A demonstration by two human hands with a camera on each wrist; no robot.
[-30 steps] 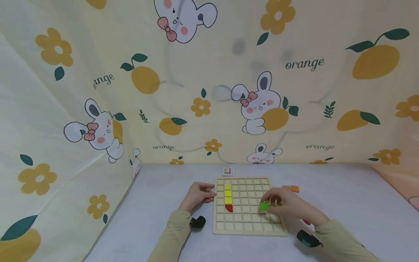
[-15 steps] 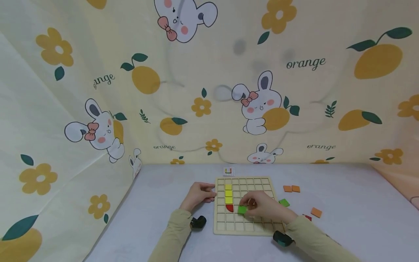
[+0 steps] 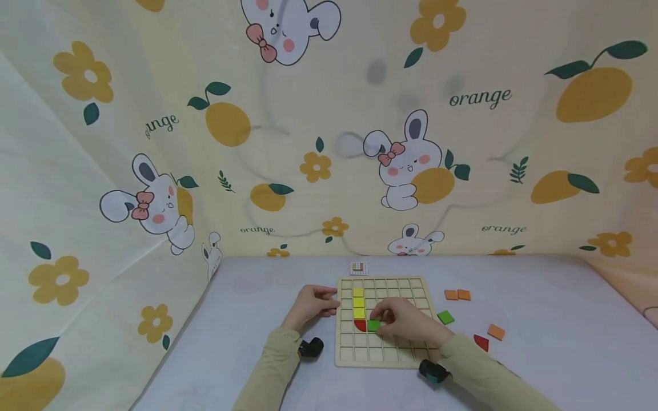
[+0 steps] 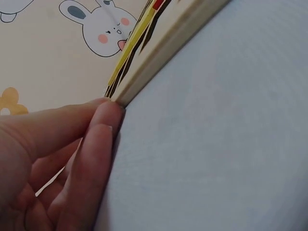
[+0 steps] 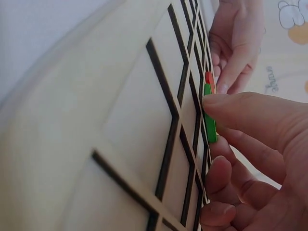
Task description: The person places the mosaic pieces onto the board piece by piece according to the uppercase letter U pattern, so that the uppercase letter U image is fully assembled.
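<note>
Head view, lower centre of the frame: a thin, flat green square tile (image 3: 373, 326), straight-edged and evenly coloured, is pinched between the thumb and fingers of a person's right hand (image 3: 409, 322), parted only by its width. The tile is over the lower-left part of a pale wooden board (image 3: 390, 363), just right of a red quarter-round piece (image 3: 360, 325); whether it is fully seated cannot be told. Slim strips, dark-sided in the right wrist view, divide the board into square cells, where three yellow squares (image 3: 358, 302) form a column above the red piece. Left of centre, the left hand (image 3: 312, 301) rests its extended fingers and thumb, slightly parted, against the board's edge. Toward the lower right lie a second green tile (image 3: 445, 317), a loose red piece (image 3: 481, 342) and three orange squares (image 3: 464, 295). A small printed card (image 3: 358, 268) lies beyond the board on a white surface (image 3: 267, 285); a cream rabbit-and-orange-print backdrop (image 3: 308, 91) fills the upper frame.
</note>
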